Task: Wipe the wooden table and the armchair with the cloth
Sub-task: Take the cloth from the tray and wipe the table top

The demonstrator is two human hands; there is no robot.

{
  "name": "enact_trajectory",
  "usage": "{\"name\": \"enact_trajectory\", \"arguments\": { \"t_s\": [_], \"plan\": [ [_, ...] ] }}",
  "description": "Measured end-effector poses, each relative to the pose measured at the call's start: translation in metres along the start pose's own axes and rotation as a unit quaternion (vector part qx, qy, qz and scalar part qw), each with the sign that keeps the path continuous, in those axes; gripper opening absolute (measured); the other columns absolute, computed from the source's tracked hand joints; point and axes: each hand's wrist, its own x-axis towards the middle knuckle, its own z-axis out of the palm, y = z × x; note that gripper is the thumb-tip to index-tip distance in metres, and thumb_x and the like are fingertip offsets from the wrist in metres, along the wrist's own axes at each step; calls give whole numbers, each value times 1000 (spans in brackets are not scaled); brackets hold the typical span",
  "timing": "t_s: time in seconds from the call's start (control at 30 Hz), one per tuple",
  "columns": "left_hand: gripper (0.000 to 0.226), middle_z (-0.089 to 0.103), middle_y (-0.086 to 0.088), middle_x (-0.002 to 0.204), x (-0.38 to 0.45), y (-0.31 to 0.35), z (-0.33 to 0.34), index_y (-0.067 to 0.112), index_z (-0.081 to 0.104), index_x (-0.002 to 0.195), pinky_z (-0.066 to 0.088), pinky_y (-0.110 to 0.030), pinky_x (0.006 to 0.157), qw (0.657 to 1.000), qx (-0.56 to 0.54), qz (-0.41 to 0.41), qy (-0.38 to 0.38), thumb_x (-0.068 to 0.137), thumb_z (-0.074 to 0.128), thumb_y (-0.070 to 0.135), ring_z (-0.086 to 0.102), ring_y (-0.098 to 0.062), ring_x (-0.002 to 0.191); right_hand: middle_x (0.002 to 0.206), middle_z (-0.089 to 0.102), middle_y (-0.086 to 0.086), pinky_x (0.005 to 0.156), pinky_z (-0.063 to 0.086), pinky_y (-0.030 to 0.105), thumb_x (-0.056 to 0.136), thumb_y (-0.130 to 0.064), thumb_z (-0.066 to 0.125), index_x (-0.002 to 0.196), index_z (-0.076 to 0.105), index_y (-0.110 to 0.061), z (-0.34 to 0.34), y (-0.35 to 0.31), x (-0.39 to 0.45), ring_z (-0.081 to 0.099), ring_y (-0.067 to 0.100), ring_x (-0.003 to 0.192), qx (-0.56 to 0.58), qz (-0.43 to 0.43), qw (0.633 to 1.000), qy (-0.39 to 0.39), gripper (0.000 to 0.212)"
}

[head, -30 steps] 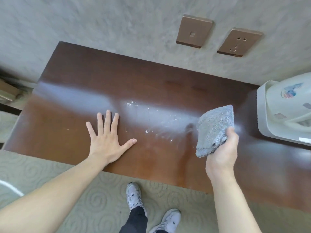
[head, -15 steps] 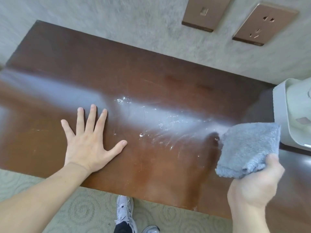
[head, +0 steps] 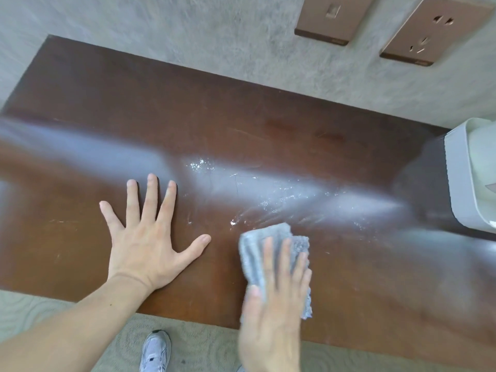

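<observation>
Dark reddish-brown polished wooden table [head: 268, 124]: set against a grey textured wall [head: 161, 30], its top carrying a pale band of glare and scattered white wet-looking specks [head: 198, 164] near the middle; risk, as a judgement, that a pass kept to the near edge leaves these specks and the far strip unwiped. White plastic appliance [head: 467, 183]: standing on the table's right end; risk that a wide rightward sweep knocks it, or that dirt is pushed against its base. Left hand [head: 150, 237]: empty, fingers spread, palm flat on the wood, well apart from the right; risk that the patch under it goes uncleaned unless it is lifted. Right hand [head: 279, 296]: flat with fingers extended, pressing down on the cloth, blurred with motion. Folded grey fluffy microfibre cloth [head: 257, 245]: flat on the table near the front edge, just below the specks; risk that it slips out from under the open palm, being pressed and not gripped. Change from half a second earlier: the cloth was bunched in the right hand's grasp, raised beside the appliance; it is now down on the wood further left, while the left hand has kept its place. Armchair: not in view.
</observation>
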Motion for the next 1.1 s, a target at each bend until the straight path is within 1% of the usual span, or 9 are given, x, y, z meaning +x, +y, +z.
{"name": "enact_trajectory", "arguments": {
  "t_s": [0.07, 0.13, 0.27, 0.43, 0.5, 0.67, 0.8, 0.93, 1.1],
  "plan": [
    [110, 15, -13, 167, 1, -1, 1, 17, 23, 160, 10, -77, 111, 1000, 2, -1, 5, 78, 17, 90, 7, -41, 153, 168, 8, 9, 117, 4, 61, 102, -49, 15, 159, 17, -20, 15, -10, -2, -3, 45, 152, -106, -19, 993, -44, 64],
    [109, 17, -14, 167, 2, -1, 3, 17, 26, 159, 10, -77, 110, 1000, 1, 2, 9, 77, 22, 89, 9, -42, 153, 169, 4, 8, 117, 4, 61, 102, -58, 10, 160, 13, -15, 23, -18, 3, -5, 46, 151, -139, 23, 987, -81, 72],
    [110, 18, -15, 166, 2, -1, 3, 15, 28, 158, 9, -77, 109, 1000, -1, 7, 12, 77, 25, 89, 10, -43, 152, 169, 1, 9, 118, 8, 61, 101, -61, 14, 160, 7, -12, 27, -16, 17, -3, 46, 151, -209, 50, 975, -58, 76],
    [110, 18, -17, 166, 2, -1, 3, 13, 30, 158, 9, -78, 108, 1000, -13, 8, 2, 79, 17, 90, 11, -45, 152, 167, -13, 6, 121, -1, 57, 100, -61, 12, 159, -7, -20, 25, -15, 70, -14, 41, 151, -222, 57, 972, -51, 74],
    [111, 19, -18, 165, 3, -2, 2, 12, 31, 157, 10, -80, 108, 1000, -16, 8, 3, 80, 17, 90, 11, -46, 151, 167, -18, 3, 122, -5, 56, 99, -61, 10, 159, -8, -24, 22, -16, 106, -19, 38, 151, -219, 42, 974, -51, 73],
    [112, 19, -19, 165, 4, -2, 1, 11, 31, 157, 9, -80, 107, 1000, -9, 11, 8, 78, 24, 90, 12, -47, 151, 167, -16, 3, 122, -12, 52, 98, -61, 12, 159, -2, -28, 21, -22, 203, -20, 35, 151, -231, -3, 971, -57, 71],
    [114, 19, -19, 165, 4, -1, 1, 12, 30, 157, 10, -80, 108, 1000, -1, 9, 9, 75, 26, 92, 12, -46, 151, 168, -12, 1, 122, -13, 51, 99, -60, 14, 159, 1, -30, 21, -30, 258, -18, 33, 152, -228, -39, 970, -75, 69],
    [115, 18, -17, 166, 4, -1, 2, 14, 29, 158, 11, -79, 108, 1000, 5, 3, 10, 75, 20, 94, 12, -45, 152, 168, -10, -2, 122, -14, 50, 99, -60, 9, 159, 0, -32, 20, -33, 266, -18, 31, 152, -224, -62, 968, -93, 67],
    [116, 16, -15, 167, 4, 0, 2, 16, 25, 159, 10, -78, 110, 1000, 10, -4, 9, 75, 18, 95, 8, -42, 153, 167, -13, -7, 122, -14, 47, 100, -57, 5, 158, -3, -37, 13, -27, 213, -21, 24, 152, -199, -114, 966, -118, 62]
  ]
}}
